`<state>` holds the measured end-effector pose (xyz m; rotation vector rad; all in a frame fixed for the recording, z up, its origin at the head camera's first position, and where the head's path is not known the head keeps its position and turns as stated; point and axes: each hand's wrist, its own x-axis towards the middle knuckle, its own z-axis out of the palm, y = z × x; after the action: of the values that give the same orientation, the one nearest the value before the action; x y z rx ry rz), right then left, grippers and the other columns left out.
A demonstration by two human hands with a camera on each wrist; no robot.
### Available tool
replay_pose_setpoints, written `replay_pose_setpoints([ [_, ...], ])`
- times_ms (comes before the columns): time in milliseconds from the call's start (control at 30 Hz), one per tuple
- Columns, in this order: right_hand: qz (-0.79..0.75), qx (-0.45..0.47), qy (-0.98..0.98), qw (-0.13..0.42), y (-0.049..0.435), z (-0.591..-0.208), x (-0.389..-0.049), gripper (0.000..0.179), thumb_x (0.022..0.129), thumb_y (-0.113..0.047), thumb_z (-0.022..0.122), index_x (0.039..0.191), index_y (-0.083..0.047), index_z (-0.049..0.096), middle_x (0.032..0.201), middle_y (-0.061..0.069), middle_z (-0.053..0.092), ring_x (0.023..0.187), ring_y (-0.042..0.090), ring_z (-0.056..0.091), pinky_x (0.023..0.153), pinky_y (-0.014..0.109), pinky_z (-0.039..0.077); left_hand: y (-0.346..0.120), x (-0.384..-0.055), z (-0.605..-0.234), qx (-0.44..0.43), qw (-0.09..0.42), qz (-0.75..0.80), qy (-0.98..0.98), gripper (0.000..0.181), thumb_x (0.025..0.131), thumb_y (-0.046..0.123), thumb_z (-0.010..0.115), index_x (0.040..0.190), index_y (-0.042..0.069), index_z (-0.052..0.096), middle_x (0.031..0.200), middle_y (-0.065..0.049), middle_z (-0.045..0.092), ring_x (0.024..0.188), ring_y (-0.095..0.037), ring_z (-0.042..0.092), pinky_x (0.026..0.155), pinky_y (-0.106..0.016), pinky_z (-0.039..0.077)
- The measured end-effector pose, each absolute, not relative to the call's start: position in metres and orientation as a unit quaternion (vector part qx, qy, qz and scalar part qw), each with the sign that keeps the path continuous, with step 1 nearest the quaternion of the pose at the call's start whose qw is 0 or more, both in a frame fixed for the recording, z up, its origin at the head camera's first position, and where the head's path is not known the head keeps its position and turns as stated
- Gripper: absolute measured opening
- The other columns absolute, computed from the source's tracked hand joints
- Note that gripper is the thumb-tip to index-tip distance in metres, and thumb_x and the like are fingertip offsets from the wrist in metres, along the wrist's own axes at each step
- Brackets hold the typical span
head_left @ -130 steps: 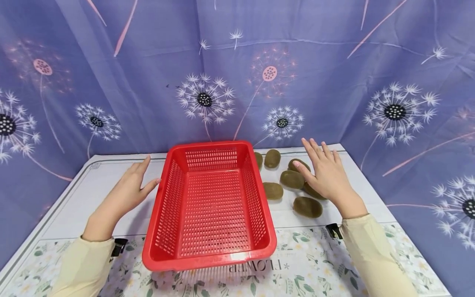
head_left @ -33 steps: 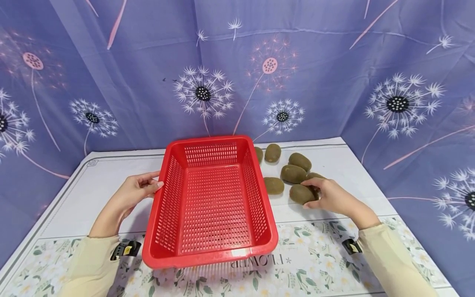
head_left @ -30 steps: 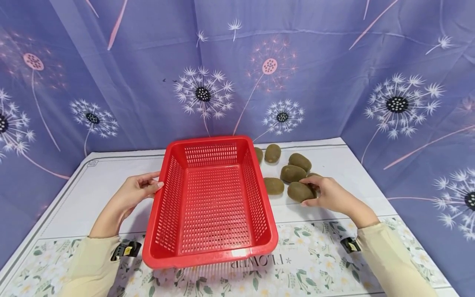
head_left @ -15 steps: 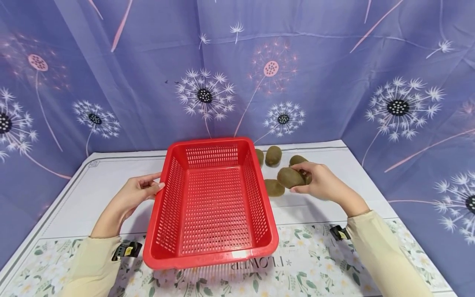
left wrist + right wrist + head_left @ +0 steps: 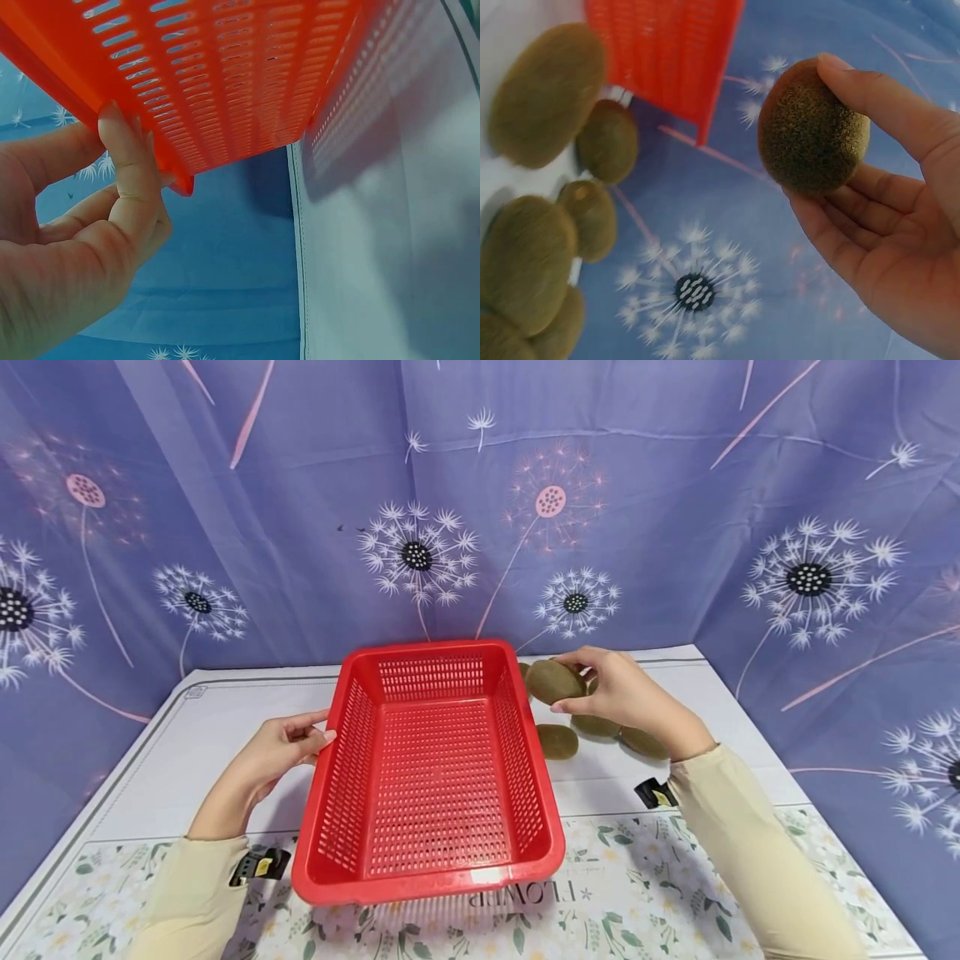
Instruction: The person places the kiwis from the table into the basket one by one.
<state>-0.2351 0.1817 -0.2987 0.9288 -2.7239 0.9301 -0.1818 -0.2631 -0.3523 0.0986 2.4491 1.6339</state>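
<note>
A red plastic basket (image 5: 420, 891) with slotted walls and a bare floor stands mid-table. At its left rim, my left hand (image 5: 268, 758) grips the edge, thumb on top and fingers outside; the left wrist view shows this hand (image 5: 97, 217) against the basket wall (image 5: 225, 82). Just beyond the basket's right side, my right hand (image 5: 630, 697) holds a brown kiwi (image 5: 551, 682) between thumb and fingers, above the table. In the right wrist view the held kiwi (image 5: 810, 135) hangs apart from the others.
Several loose kiwis lie right of the basket, among them one near its wall (image 5: 558, 742) and one farther right (image 5: 643, 742). Some are partly hidden by the right hand. A purple dandelion-print curtain (image 5: 300, 527) borders the table's back and sides.
My left hand has come to the basket's rim and stays there. My right hand has picked up the front kiwi and carried it up and leftward toward the basket.
</note>
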Motion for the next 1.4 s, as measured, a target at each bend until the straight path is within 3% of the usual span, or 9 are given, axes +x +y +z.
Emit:
replay_pose_setpoints([
  [233,0.3,0.327,-0.894,0.054,0.154,-0.28,-0.241,0.054,0.073,-0.018,0.085,0.12,-0.001,0.064,0.098,0.007,0.068,0.083,0.018,0.062,0.07,0.033,0.051,-0.263,-0.181,-0.352,0.034,0.104,0.55,0.828,0.06,0.098,0.017,0.056,0.146,-0.008,0.031,0.091,-0.008,0.061,0.077,-0.017,0.066,0.077,-0.029,0.055],
  [467,0.298,0.345,-0.889,0.046,0.123,-0.259,-0.246,0.057,0.073,-0.019,0.085,0.122,0.0,0.063,0.103,0.008,0.067,0.09,0.02,0.063,0.079,0.035,0.051,-0.263,-0.182,-0.353,0.035,0.104,0.547,0.83,0.059,0.098,0.018,0.056,0.146,-0.008,0.031,0.09,-0.008,0.061,0.076,-0.018,0.066,0.076,-0.029,0.055],
  [967,0.28,0.408,-0.868,0.032,0.042,-0.242,-0.246,0.05,0.072,-0.025,0.085,0.114,-0.003,0.068,0.095,0.003,0.067,0.079,0.014,0.058,0.072,0.026,0.048,-0.264,-0.182,-0.35,0.041,0.104,0.544,0.832,0.059,0.098,0.019,0.057,0.146,-0.007,0.033,0.09,-0.009,0.062,0.076,-0.019,0.067,0.076,-0.03,0.055],
  [1233,0.226,0.425,-0.876,-0.029,0.003,-0.253,-0.235,0.047,0.074,-0.028,0.083,0.112,-0.005,0.069,0.091,-0.001,0.066,0.077,0.012,0.056,0.068,0.021,0.045,-0.264,-0.184,-0.349,0.036,0.107,0.538,0.835,0.059,0.098,0.019,0.056,0.146,-0.007,0.033,0.089,-0.008,0.062,0.077,-0.019,0.067,0.076,-0.03,0.055],
  [1400,0.194,0.451,-0.868,-0.071,-0.012,-0.264,-0.228,0.034,0.075,-0.026,0.083,0.101,-0.007,0.071,0.083,-0.002,0.064,0.073,0.012,0.054,0.064,0.02,0.044,-0.264,-0.184,-0.349,0.03,0.108,0.534,0.838,0.058,0.098,0.019,0.056,0.146,-0.006,0.033,0.09,-0.008,0.062,0.077,-0.019,0.067,0.076,-0.031,0.056],
])
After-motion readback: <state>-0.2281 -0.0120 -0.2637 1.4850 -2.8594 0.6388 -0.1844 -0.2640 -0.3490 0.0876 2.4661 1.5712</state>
